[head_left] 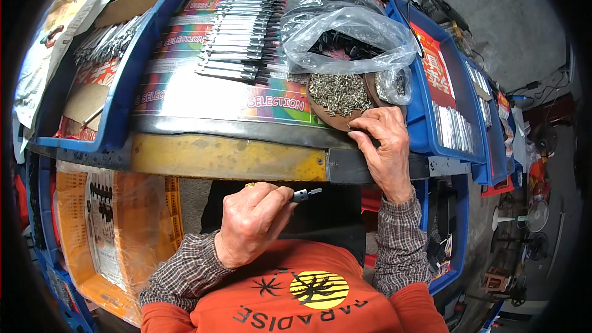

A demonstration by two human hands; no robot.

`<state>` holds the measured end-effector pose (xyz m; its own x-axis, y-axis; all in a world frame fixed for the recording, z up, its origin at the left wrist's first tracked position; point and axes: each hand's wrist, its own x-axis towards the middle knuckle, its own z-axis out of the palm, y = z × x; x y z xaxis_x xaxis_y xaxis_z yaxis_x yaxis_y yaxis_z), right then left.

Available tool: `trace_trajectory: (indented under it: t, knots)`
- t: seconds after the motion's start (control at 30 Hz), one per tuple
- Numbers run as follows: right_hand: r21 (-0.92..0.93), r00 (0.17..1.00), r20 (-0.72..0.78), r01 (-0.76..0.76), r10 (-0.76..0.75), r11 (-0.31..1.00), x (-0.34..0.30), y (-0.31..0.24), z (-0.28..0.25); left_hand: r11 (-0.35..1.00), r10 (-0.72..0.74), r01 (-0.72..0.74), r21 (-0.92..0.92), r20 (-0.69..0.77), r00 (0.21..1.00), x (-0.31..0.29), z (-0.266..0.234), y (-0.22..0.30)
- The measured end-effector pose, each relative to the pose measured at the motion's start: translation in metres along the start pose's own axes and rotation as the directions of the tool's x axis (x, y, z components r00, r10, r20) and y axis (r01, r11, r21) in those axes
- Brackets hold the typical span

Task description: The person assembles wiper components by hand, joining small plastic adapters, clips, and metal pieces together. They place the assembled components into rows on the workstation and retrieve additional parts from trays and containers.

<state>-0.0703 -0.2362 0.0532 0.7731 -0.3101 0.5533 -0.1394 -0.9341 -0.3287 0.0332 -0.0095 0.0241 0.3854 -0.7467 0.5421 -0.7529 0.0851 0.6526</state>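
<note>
My left hand (254, 221) is closed around a slim silver-grey cylindrical piece (301, 196), whose narrow metal tip points right. Most of that piece is hidden in the fist, held in front of the table edge. Over the near rim of a round brown dish (317, 108), my right hand (387, 142) has thumb and forefinger close together in a pinch. Anything between them is too small to make out. Many tiny metal pins (339, 92) fill the dish. Farther left lies a long row of slim silver pieces with dark ends (237, 31), side by side on the table.
A clear plastic bag (357, 21) of dark parts stands behind the dish. Blue trays flank the work area, one at left (117, 102) and one at right (431, 92), both holding silver pieces. Below the yellow table edge (228, 157) stands an orange crate (71, 228).
</note>
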Motion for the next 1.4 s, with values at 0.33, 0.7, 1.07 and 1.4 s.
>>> trace_trajectory:
  t: [0.33,0.7,1.07,1.4]
  knots:
    - [0.155,0.995,0.048,-0.090,0.083,0.984,-0.001,0.004,-0.003,1.000,0.027,-0.027,0.005,-0.002,1.000,-0.003,0.001,0.000]
    - [0.500,0.994,0.112,-0.067,0.012,0.863,-0.029,-0.062,-0.002,0.999,-0.041,0.041,-0.015,0.054,0.998,0.000,-0.001,0.006]
    - [0.587,0.983,0.170,-0.162,0.075,0.793,-0.045,-0.074,0.005,0.999,0.016,-0.017,0.033,0.012,1.000,-0.005,0.003,0.010]
    - [0.541,0.977,0.177,-0.196,0.117,0.818,-0.050,-0.078,0.006,0.995,0.063,-0.064,0.079,0.007,0.998,-0.008,0.006,0.010]
